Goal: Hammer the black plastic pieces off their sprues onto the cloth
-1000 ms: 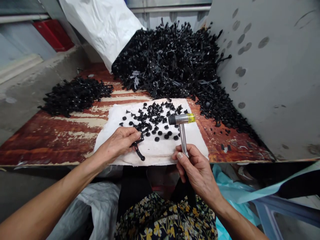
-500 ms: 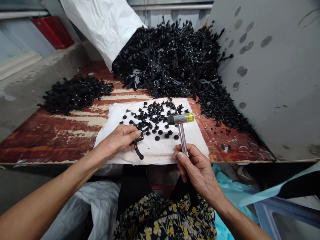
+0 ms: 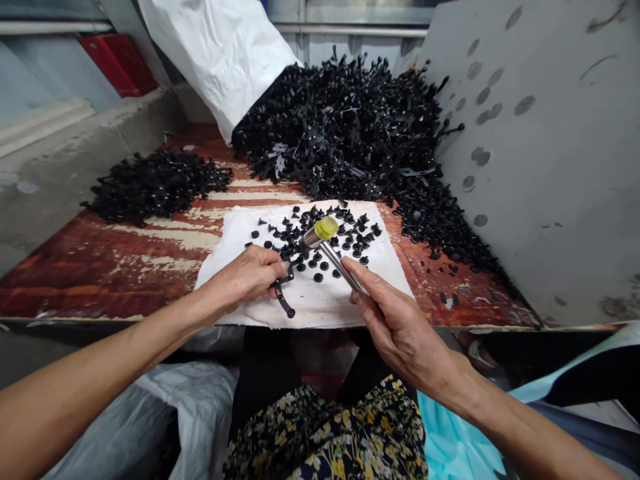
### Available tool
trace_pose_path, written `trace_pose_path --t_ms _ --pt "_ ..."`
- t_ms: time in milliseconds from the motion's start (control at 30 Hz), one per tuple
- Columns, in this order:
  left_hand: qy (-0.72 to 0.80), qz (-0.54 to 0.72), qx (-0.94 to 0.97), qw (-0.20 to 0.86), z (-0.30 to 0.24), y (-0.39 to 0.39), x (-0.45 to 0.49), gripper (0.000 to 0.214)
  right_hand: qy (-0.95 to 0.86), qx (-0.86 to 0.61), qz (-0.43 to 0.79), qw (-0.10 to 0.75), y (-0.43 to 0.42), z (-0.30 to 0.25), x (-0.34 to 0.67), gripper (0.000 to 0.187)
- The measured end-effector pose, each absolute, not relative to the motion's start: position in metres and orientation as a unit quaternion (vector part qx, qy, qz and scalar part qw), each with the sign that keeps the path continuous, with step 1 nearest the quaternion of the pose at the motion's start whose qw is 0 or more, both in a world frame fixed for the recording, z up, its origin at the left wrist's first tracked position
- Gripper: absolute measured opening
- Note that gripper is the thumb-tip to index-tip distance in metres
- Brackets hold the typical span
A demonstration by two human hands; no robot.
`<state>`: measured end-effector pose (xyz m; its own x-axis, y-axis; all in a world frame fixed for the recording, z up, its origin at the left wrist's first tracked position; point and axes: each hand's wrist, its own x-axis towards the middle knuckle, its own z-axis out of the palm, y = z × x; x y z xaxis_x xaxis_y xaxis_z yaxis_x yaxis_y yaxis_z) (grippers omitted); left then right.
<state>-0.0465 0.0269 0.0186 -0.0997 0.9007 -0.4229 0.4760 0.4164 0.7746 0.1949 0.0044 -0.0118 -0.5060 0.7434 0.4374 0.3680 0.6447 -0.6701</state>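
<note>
My left hand [image 3: 257,272] pinches a black plastic strip part [image 3: 286,305] over the white cloth [image 3: 235,230]; its lower end sticks out toward me, and its upper end is partly covered by my fingers. My right hand [image 3: 395,310] is closed round the metal handle of a small mallet [image 3: 339,265]. The mallet has a yellow face and a dark face; the dark one points down and left, close to the left fingers. Whether it touches the part I cannot tell. Several small black round-headed studs [image 3: 319,277] lie scattered on the cloth around the mallet head.
A large heap of black parts [image 3: 340,127] fills the back, beside a white sack [image 3: 220,60]. A smaller pile [image 3: 155,183] lies left on the worn red-brown table [image 3: 125,267]. More round black pieces [image 3: 435,220] run along the grey panel [image 3: 540,167] at right.
My right hand has swung the mallet, its head now tilted down and left toward my left fingers, the yellow face turned upward. My left hand still holds the strip part in nearly the same place.
</note>
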Motion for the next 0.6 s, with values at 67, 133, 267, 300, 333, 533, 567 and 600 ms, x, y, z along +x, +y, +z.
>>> trace_pose_path --t_ms 67,133,267,300,333,533,567,600 --pt "0.695 0.245 0.495 0.459 0.015 0.024 -0.049 0.021 -0.841 -0.329 0.235 0.358 0.005 -0.012 0.194 0.06" --pt "0.697 0.248 0.493 0.457 0.014 0.023 -0.049 0.022 -0.855 -0.336 0.223 0.327 0.005 -0.011 0.194 0.058" --pt "0.708 0.245 0.475 0.461 0.017 0.024 -0.046 0.021 -0.858 -0.345 0.202 0.323 0.006 -0.003 0.193 0.055" --pt "0.708 0.246 0.473 0.462 0.017 0.025 -0.045 0.02 -0.854 -0.343 0.194 0.339 0.006 0.0 0.193 0.056" --pt "0.71 0.246 0.473 0.461 0.017 0.025 -0.045 0.02 -0.852 -0.343 0.186 0.348 0.007 0.001 0.193 0.057" --pt "0.708 0.236 0.483 0.459 0.017 0.024 -0.045 0.022 -0.878 -0.339 0.166 0.292 0.011 0.007 0.194 0.059" --pt "0.706 0.236 0.484 0.46 0.017 0.023 -0.045 0.023 -0.87 -0.332 0.165 0.324 0.009 0.008 0.193 0.06" --pt "0.705 0.236 0.484 0.461 0.017 0.023 -0.045 0.023 -0.857 -0.328 0.163 0.362 0.008 0.009 0.193 0.061"
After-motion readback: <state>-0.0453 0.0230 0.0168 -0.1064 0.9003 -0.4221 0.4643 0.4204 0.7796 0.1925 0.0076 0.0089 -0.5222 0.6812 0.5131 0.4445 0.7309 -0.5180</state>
